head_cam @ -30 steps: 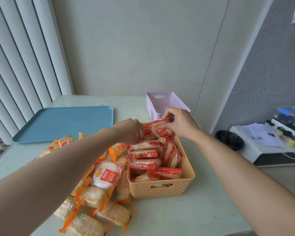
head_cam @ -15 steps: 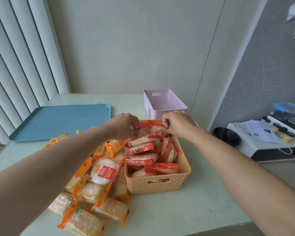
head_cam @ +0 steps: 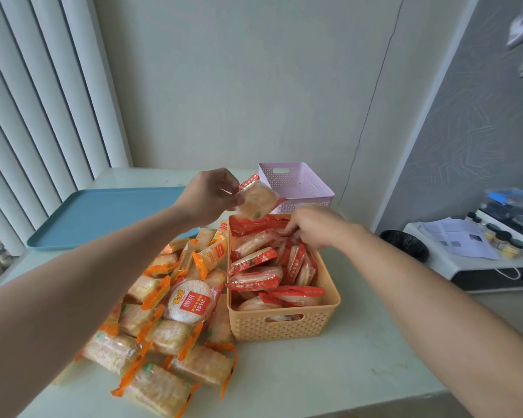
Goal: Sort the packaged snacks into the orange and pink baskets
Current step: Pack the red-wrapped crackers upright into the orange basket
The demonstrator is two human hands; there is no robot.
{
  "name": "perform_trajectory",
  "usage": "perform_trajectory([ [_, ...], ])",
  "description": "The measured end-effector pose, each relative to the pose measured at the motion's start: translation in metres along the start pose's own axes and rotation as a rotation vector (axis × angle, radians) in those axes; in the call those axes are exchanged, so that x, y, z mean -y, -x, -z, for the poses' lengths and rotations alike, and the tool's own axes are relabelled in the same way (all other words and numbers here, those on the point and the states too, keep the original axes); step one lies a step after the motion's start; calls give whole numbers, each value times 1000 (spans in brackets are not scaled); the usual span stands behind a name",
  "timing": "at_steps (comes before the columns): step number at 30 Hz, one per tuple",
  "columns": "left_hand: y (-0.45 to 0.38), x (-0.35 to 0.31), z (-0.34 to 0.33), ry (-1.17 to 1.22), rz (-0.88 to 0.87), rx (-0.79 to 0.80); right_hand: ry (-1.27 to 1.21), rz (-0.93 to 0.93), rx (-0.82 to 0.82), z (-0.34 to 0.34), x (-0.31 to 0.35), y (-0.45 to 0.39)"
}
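Note:
An orange basket [head_cam: 284, 324] in the middle of the table is packed with several red-edged snack packets [head_cam: 254, 260]. Behind it stands a pink basket [head_cam: 302, 182]; its inside is mostly hidden. My left hand [head_cam: 209, 194] pinches a red-edged rice cracker packet [head_cam: 255, 200] and holds it in the air above the orange basket's far left corner. My right hand [head_cam: 311, 226] reaches into the far end of the orange basket, fingers curled among the packets; whether it holds one is hidden. A heap of orange-edged snack packets [head_cam: 163, 327] lies left of the orange basket.
A blue tray [head_cam: 103, 212] lies at the back left of the table [head_cam: 329, 381]. White blinds hang on the left. To the right, off the table, are a black bin [head_cam: 405, 244] and a white stand [head_cam: 465, 260] with papers and small jars.
My left hand has lifted a red-edged packet up out of the orange basket. My right hand has dropped lower into the basket's far end.

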State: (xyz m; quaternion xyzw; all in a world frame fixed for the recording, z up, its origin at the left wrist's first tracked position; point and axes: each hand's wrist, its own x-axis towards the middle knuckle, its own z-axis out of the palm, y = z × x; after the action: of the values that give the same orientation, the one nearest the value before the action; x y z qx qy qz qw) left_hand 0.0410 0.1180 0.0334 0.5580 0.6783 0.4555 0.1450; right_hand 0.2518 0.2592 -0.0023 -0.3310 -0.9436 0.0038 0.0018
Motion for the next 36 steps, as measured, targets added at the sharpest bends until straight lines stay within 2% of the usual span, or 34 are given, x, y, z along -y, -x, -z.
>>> perform_trajectory([
  [2,6,-1,-2,-6,-121,-82,-252,-85,-59,16,-2,2],
  [4,12,-4,-4,-19,-250,-120,-831,-167,-110,37,1,10],
  [6,16,-5,-7,-133,-440,-103,-1330,-179,-13,55,11,21],
  [8,19,-6,-12,-268,-592,-44,-1435,-150,10,65,22,29],
  [10,21,-5,-15,-345,-647,4,-1403,-107,-6,70,27,33],
  [15,23,0,-14,-522,-744,-9,-1276,-98,66,72,28,39],
  [18,24,2,-12,-504,-725,-113,-1154,-113,-70,62,30,34],
  [21,24,-4,-7,-338,-578,-292,-1021,-59,-219,52,29,25],
  [22,23,-7,-6,-270,-501,-265,-954,-43,-261,50,31,21],
  [24,18,-10,-8,-199,-327,-35,-815,-29,-283,43,36,15],
  [26,15,-6,-14,-306,-239,141,-727,-7,-227,36,41,11],
  [28,15,2,-18,-402,-192,151,-732,-12,-224,31,41,11],
  [31,14,13,-19,-411,-127,132,-652,-8,-306,33,34,16],
  [36,10,20,-21,-391,-76,127,-305,67,68,19,48,18],
])
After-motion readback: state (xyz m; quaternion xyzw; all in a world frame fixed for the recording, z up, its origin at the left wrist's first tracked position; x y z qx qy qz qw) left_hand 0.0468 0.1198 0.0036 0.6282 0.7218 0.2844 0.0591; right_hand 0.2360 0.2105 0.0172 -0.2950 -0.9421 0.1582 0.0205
